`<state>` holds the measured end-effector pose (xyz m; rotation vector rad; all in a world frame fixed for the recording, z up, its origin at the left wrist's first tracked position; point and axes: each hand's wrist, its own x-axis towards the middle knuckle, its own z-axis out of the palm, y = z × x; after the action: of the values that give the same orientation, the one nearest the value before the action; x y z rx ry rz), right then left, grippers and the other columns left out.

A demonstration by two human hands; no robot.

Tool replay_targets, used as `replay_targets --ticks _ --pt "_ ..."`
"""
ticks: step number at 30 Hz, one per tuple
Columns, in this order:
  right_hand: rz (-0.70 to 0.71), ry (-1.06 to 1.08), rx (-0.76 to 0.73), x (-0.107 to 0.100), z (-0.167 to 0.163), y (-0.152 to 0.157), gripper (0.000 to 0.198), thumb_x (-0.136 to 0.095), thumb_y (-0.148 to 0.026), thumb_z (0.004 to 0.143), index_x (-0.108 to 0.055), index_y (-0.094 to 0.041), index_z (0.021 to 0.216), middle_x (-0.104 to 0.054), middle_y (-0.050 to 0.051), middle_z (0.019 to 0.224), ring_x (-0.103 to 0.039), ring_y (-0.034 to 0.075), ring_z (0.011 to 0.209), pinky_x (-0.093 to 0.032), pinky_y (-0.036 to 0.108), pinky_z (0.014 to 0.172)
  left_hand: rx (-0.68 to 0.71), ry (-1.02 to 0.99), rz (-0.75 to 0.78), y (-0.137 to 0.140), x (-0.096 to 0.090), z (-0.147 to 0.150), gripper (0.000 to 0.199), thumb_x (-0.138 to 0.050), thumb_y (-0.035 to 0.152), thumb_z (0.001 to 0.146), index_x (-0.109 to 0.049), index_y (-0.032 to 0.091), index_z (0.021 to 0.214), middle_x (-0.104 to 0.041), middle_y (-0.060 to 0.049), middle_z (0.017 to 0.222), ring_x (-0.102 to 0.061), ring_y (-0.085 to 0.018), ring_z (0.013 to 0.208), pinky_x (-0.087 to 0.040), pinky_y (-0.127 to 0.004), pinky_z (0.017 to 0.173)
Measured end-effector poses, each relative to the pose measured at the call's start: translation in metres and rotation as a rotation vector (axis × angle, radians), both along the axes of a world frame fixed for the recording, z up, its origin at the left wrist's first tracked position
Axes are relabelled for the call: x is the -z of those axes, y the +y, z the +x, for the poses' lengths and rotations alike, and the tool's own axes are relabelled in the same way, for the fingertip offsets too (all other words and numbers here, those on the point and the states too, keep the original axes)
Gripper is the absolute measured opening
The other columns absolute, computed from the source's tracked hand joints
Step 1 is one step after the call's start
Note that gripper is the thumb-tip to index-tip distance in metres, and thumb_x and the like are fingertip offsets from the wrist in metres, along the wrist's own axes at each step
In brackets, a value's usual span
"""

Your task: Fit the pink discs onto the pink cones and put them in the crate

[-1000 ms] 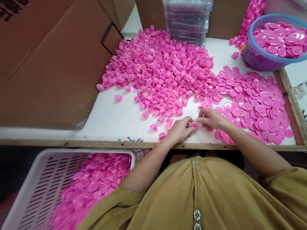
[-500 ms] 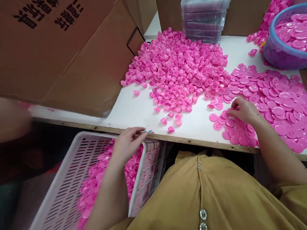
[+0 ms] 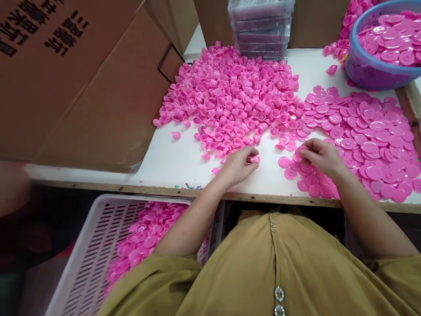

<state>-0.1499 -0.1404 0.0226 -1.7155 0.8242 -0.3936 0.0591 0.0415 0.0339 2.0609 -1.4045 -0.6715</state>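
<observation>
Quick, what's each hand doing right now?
Left hand: closed, holding a pink cup.
Right hand: closed, pinching a pink saucer.

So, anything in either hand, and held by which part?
Right hand: a saucer, by its edge. Left hand: apparently a cup, in the fingertips; which part, can't tell.

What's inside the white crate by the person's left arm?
The crate holds a heap of pink pieces, many looking round and flat. The left arm and sleeve hide part of it; whatever lies beneath the top layer is covered.
</observation>
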Motion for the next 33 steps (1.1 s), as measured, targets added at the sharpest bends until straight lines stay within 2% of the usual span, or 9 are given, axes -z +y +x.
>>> replay_targets --ticks 3,6,9,14,18,20,23,28,33 --pt "0.093 -0.041 -0.073 -0.003 0.010 0.013 0.032 -0.073 -0.046 0.070 -0.060 -0.019 0.080 -0.061 -0.001 0.065 -0.058 0.013 0.056 -0.048 0.026 0.052 0.044 0.144 -0.081 -0.003 0.015 -0.020 0.026 -0.059 0.017 0.079 -0.064 0.018 0.104 -0.067 -0.005 0.102 -0.062 -0.017 0.092 -0.050 -0.030 0.084" --pt "0.106 0.027 -0.180 -0.003 0.021 0.025 0.028 -0.073 -0.042 0.071 -0.060 -0.018 0.074 -0.057 -0.003 0.062 -0.053 0.010 0.053 -0.043 0.023 0.049 0.046 0.006 -0.102 -0.002 0.029 -0.031 0.018 -0.062 0.019 0.078 -0.069 0.018 0.095 -0.062 -0.006 0.100 -0.058 -0.020 0.097 -0.048 -0.035 0.089" --pt "0.183 0.121 -0.247 -0.001 0.035 0.037 0.021 -0.071 -0.035 0.075 -0.059 -0.018 0.074 -0.055 -0.004 0.055 -0.051 0.010 0.047 -0.039 0.021 0.044 0.031 -0.054 -0.075 0.004 0.033 -0.031 0.014 -0.061 0.021 0.079 -0.069 0.019 0.091 -0.060 -0.005 0.090 -0.057 -0.019 0.090 -0.047 -0.033 0.083" --pt "0.314 0.216 -0.281 0.003 0.059 0.058 0.017 -0.071 -0.022 0.079 -0.054 -0.017 0.076 -0.059 -0.003 0.051 -0.056 0.010 0.044 -0.045 0.019 0.041 0.045 -0.040 -0.016 0.004 0.033 -0.029 0.013 -0.066 0.029 0.079 -0.064 0.017 0.078 -0.058 -0.003 0.077 -0.054 -0.017 0.077 -0.043 -0.029 0.070" --pt "0.225 0.344 -0.313 0.005 0.068 0.065 0.019 -0.072 -0.022 0.080 -0.053 -0.018 0.078 -0.059 -0.004 0.051 -0.057 0.009 0.041 -0.041 0.015 0.035 0.023 -0.037 0.026 0.002 0.032 -0.027 0.019 -0.065 0.035 0.080 -0.062 0.017 0.075 -0.059 -0.003 0.075 -0.054 -0.018 0.073 -0.041 -0.029 0.067" --pt "0.181 0.383 -0.307 0.005 0.070 0.065 0.022 -0.073 -0.021 0.079 -0.051 -0.018 0.079 -0.060 -0.005 0.053 -0.057 0.009 0.040 -0.037 0.014 0.033 0.052 0.001 0.047 0.004 0.029 -0.023 0.018 -0.069 0.034 0.076 -0.064 0.017 0.080 -0.062 -0.003 0.078 -0.056 -0.017 0.074 -0.040 -0.028 0.066" --pt "0.176 0.449 -0.298 0.002 0.073 0.063 0.026 -0.075 -0.021 0.078 -0.049 -0.019 0.081 -0.061 -0.005 0.054 -0.057 0.009 0.038 -0.035 0.014 0.032 0.136 0.156 0.090 0.006 0.023 -0.013 0.030 -0.075 0.034 0.068 -0.065 0.017 0.092 -0.064 -0.001 0.080 -0.057 -0.017 0.074 -0.039 -0.026 0.064" --pt "0.141 0.569 -0.343 -0.009 0.083 0.061 0.027 -0.075 -0.020 0.079 -0.049 -0.018 0.077 -0.060 -0.003 0.053 -0.056 0.009 0.036 -0.032 0.015 0.033 0.126 0.202 0.137 0.000 0.021 -0.004 0.019 -0.069 0.032 0.071 -0.059 0.017 0.077 -0.060 0.001 0.070 -0.055 -0.015 0.067 -0.033 -0.025 0.058" --pt "0.174 0.547 -0.335 -0.006 0.083 0.065 0.028 -0.073 -0.024 0.081 -0.046 -0.018 0.075 -0.061 -0.002 0.055 -0.057 0.010 0.037 -0.034 0.016 0.033 0.184 0.212 0.138 -0.011 0.026 -0.003 0.021 -0.070 0.030 0.067 -0.056 0.017 0.076 -0.058 0.003 0.069 -0.052 -0.014 0.065 -0.032 -0.024 0.057"
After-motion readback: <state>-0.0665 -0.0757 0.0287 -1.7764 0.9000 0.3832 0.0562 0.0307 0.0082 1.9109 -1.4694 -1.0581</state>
